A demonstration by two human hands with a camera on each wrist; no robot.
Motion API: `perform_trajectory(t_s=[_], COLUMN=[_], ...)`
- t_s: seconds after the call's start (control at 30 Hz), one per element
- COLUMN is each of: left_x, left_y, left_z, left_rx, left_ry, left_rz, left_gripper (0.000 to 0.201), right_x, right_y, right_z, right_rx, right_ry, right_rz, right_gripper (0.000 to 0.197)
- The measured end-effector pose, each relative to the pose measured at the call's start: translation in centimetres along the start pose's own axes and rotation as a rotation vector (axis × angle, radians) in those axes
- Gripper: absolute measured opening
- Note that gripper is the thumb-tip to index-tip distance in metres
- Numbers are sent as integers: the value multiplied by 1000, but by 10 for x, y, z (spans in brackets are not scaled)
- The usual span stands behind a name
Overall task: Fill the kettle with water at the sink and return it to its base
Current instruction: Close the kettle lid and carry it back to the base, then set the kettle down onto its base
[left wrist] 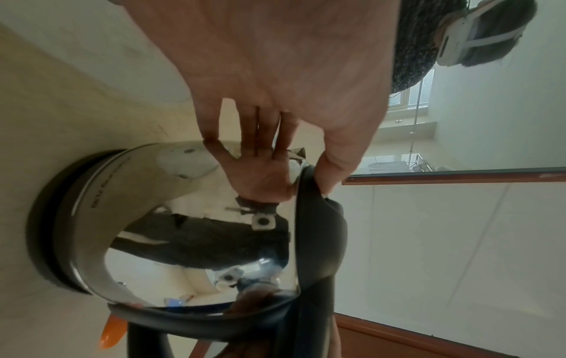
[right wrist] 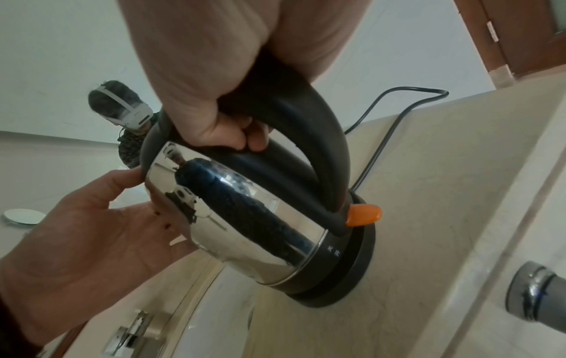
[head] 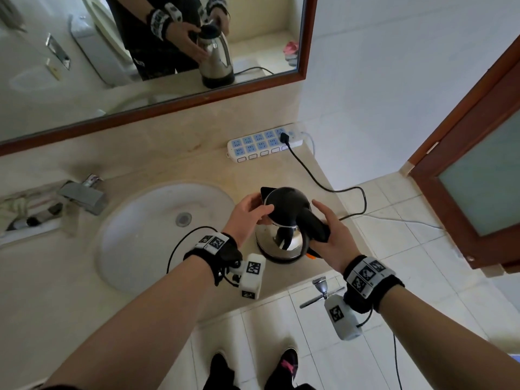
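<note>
The steel kettle with a black lid and handle stands on its black base on the counter, just right of the sink. My right hand grips the black handle with fingers curled round it. My left hand rests against the kettle's upper side. Its fingers lie straight on the steel body and its thumb touches the lid's rim. The orange switch sits at the handle's foot, by the base. The lid is down.
A chrome faucet stands at the sink's far left. A white power strip lies at the back of the counter, with a black cord hanging over the right edge. The mirror is behind, a wooden door at right.
</note>
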State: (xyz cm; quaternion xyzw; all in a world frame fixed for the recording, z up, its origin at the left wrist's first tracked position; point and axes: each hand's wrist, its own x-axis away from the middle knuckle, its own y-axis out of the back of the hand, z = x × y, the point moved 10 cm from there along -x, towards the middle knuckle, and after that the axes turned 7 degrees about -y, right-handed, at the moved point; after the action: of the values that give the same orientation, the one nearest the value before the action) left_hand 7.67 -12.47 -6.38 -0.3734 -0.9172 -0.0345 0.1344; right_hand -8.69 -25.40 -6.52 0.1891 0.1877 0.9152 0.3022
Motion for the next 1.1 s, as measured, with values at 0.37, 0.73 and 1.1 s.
perform_trajectory(t_s=[0.37,0.73,1.1], left_x=[-5,-9,-14], left_y=[7,5,3], left_z=[15,20,29], left_rx=[-5,-1,-83], left_ry=[-1,31,31], left_rz=[-2,66,184], left_gripper=[49,46,40], right_x=[6,13,63], right_y=[-1,0,-28], right_z=[-18,-16,-89], right_rx=[31,132,289], right_ry=[-148,-220,-585], right_rz=[-70,-61,-142], right_gripper=[43,37,60])
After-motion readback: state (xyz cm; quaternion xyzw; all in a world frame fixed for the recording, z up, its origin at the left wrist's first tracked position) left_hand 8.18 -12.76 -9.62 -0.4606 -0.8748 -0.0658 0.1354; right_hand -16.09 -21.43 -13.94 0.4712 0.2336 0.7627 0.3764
